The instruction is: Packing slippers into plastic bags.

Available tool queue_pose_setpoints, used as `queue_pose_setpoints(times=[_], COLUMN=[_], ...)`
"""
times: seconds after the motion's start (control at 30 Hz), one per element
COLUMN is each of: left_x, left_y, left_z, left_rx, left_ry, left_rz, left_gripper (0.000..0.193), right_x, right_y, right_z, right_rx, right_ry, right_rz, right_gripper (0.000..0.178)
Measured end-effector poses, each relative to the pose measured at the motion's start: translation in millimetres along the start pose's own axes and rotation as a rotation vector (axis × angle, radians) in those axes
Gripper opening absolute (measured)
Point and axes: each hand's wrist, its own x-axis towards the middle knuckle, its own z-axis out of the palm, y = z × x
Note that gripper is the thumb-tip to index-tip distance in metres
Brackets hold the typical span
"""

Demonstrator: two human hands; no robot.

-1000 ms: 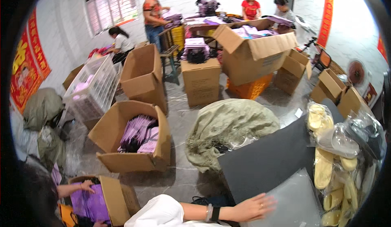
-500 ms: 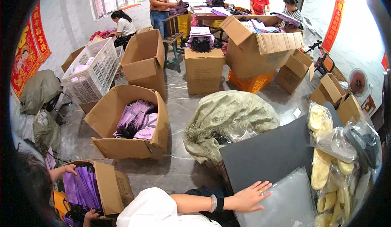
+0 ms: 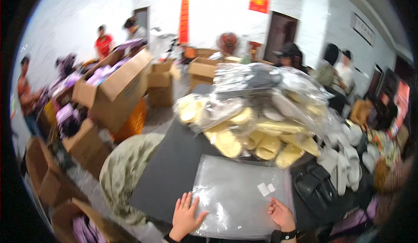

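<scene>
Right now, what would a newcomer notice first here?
The heap of bagged yellow and grey slippers on the dark table stands out most. Nearer, the left hand lies spread across the left edge of the shiny clear plastic, with the right hand at its lower right. Farther left, a big open carton holds purple goods.

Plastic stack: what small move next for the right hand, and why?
Perhaps ease the right hand forward to the white pieces: they lie on the plastic stack just beyond that hand, with the left hand spread at the stack's left edge.
</scene>
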Motion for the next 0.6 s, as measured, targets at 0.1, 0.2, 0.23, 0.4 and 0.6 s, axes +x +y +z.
queue_pose_setpoints(times=[0.1, 0.2, 0.23, 0.4, 0.6], left_x=[-1.3, -2.2, -2.6, -7.1, -9.1], left_y=[9.8, 13.1, 12.6, 11.0, 5.1], left_z=[0.6, 3.1, 4.2, 0.8, 5.6], left_rx=[-0.031, 0.087, 0.093, 0.110, 0.146], left_ry=[-0.005, -0.002, -0.011, 0.000, 0.027], left_rz=[0.057, 0.087, 0.125, 0.114, 0.125], left_gripper=[0.060, 0.060, 0.060, 0.060, 0.060], right_x=[1.4, -4.1, -3.5, -8.1, -5.3], right_y=[-3.7, -7.4, -7.0, -4.4, -4.3], right_z=[-27.2, -26.6, -28.9, -23.5, -22.1], right_rx=[0.040, 0.119, 0.118, 0.106, 0.105], right_ry=[-0.079, -0.069, -0.070, -0.045, -0.026], right_rz=[-0.019, -0.112, -0.132, -0.190, -0.170], right_gripper=[0.030, 0.024, 0.024, 0.024, 0.023])
